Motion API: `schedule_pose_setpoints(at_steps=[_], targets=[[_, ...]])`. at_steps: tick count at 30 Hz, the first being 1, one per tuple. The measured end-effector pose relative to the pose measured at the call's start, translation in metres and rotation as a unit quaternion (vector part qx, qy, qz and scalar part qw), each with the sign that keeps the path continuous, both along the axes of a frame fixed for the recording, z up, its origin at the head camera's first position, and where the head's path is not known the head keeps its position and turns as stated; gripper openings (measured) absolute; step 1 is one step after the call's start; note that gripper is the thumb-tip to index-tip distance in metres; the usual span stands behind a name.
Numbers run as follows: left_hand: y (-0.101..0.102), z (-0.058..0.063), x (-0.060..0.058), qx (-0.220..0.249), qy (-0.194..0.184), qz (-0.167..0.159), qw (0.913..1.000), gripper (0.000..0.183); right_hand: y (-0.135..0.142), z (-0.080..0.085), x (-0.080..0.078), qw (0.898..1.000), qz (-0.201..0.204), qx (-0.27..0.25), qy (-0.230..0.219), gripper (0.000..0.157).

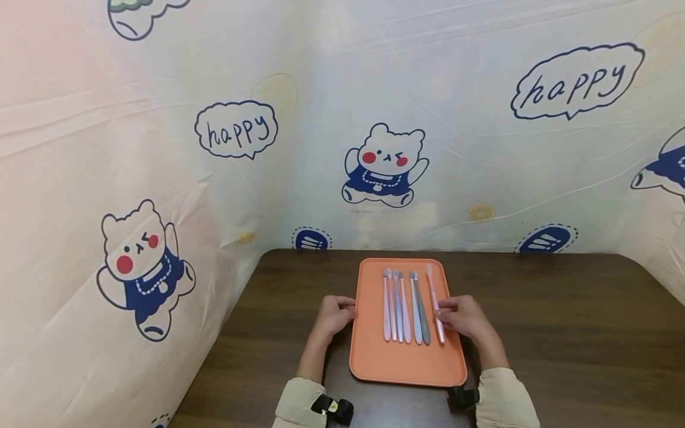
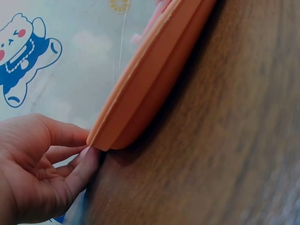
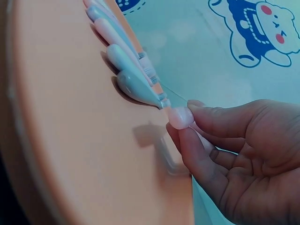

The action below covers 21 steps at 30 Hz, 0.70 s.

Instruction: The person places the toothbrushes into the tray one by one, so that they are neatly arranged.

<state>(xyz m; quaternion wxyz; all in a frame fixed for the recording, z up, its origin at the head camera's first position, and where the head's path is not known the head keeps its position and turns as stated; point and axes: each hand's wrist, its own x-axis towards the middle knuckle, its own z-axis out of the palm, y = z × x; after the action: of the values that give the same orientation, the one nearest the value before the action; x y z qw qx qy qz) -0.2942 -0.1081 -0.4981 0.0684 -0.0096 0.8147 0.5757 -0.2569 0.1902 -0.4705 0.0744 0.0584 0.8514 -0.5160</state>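
An orange tray [image 1: 369, 362] lies on the dark wood table, with several pastel toothbrushes [image 1: 398, 309] side by side on it, heads toward the back. Pink and blue ones form a left group; a light blue one [image 1: 416, 315] and a grey one [image 1: 422, 315] sit close together right of it. My left hand [image 1: 336, 315] holds the tray's left rim, fingers and thumb meeting at the edge in the left wrist view. With thumb and fingers, my right hand [image 1: 464, 315] pinches a pink toothbrush [image 3: 180, 118] by its handle at the tray's right side.
The brown table [image 1: 578, 321] extends on both sides of the tray. A pale cloth [image 1: 299, 178] printed with bears and "happy" bubbles hangs behind and to the left. Both wrists carry a small black camera [image 1: 338, 410] near the table's front.
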Motion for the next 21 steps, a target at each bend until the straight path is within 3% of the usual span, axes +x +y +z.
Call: schedule_pose_setpoints(at_steps=[21], targets=[[0.0,0.0,0.001,0.004,0.012,-0.006,0.9999,0.029,-0.02,-0.003,-0.001,0.998,-0.013,0.057,0.031,0.027]])
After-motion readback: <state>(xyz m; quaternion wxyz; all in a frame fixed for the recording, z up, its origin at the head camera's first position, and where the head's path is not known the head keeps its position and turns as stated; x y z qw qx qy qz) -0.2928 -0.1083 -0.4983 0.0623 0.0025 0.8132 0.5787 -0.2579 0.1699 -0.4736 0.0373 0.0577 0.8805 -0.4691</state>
